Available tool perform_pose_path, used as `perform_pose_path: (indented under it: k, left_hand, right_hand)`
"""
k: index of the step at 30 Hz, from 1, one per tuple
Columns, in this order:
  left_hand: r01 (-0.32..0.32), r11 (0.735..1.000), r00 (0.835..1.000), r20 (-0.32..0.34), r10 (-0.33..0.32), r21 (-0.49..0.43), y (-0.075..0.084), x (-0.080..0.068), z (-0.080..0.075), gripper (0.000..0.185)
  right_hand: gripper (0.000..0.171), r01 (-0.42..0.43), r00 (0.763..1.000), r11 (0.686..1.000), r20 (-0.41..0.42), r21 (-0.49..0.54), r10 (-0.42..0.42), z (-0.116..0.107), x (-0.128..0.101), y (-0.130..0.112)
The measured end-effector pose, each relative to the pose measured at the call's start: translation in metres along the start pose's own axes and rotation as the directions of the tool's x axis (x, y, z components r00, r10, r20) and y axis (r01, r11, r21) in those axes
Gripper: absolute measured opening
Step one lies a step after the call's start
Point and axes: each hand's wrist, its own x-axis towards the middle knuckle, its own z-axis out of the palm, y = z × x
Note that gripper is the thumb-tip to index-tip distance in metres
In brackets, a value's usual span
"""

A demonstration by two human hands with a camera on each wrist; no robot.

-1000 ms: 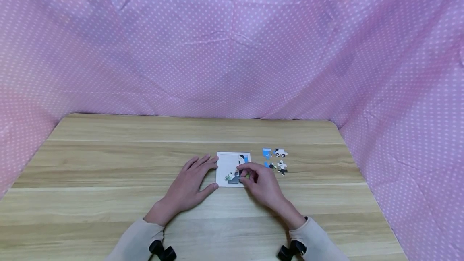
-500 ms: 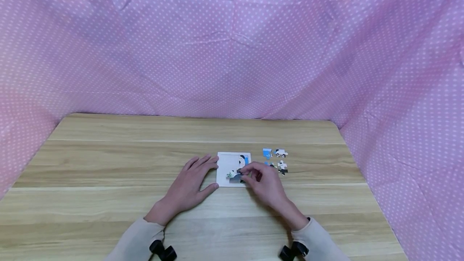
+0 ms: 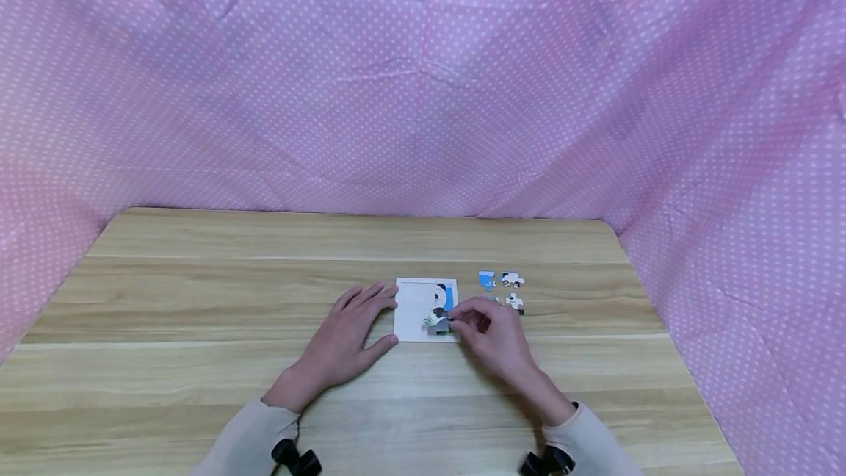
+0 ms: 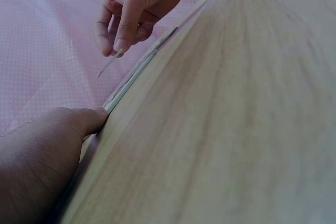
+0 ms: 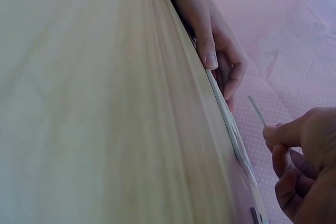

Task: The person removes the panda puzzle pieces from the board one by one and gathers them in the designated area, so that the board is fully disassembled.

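Observation:
A white puzzle board (image 3: 413,308) lies on the wooden table (image 3: 198,300), with a few pieces set along its right side. My left hand (image 3: 346,336) lies flat beside the board's left edge, thumb (image 4: 86,119) and fingers touching that edge. My right hand (image 3: 492,336) pinches a puzzle piece (image 3: 439,325) between thumb and fingers, holding it tilted just above the board's lower right corner. From the left wrist the piece (image 4: 109,65) shows as a thin sliver raised off the board; from the right wrist the same piece (image 5: 256,110) stands above the board edge (image 5: 231,129).
Several loose puzzle pieces lie right of the board: a blue one (image 3: 487,280), a white and black one (image 3: 512,279) and another (image 3: 515,303) partly behind my right hand. Pink dotted cloth (image 3: 423,94) walls the table on three sides.
My right hand has drawn back toward the right and nearer me, lifting the piece from the board's lower middle to its lower right corner. The left hand has stayed put.

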Motion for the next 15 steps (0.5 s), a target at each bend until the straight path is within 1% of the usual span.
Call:
perform_pose_path:
  k: [4, 8, 15]
  left_hand:
    - [0.003, 1.000, 1.000, 0.002, -0.003, -0.003, 0.000, 0.000, -0.001, 0.055]
    - [0.000, 1.000, 1.000, -0.005, 0.000, -0.007, 0.000, 0.000, -0.001, 0.054]
    - [-0.005, 1.000, 1.000, -0.010, 0.005, -0.011, 0.000, 0.000, -0.001, 0.054]
  right_hand:
    - [0.024, 0.009, 1.000, 1.000, -0.023, -0.002, -0.009, -0.005, -0.003, 0.003]
    - [0.024, 0.007, 1.000, 1.000, -0.027, 0.008, -0.007, -0.011, -0.006, 0.007]
    - [0.024, -0.048, 0.998, 0.999, -0.038, -0.007, 0.048, -0.022, -0.011, 0.013]
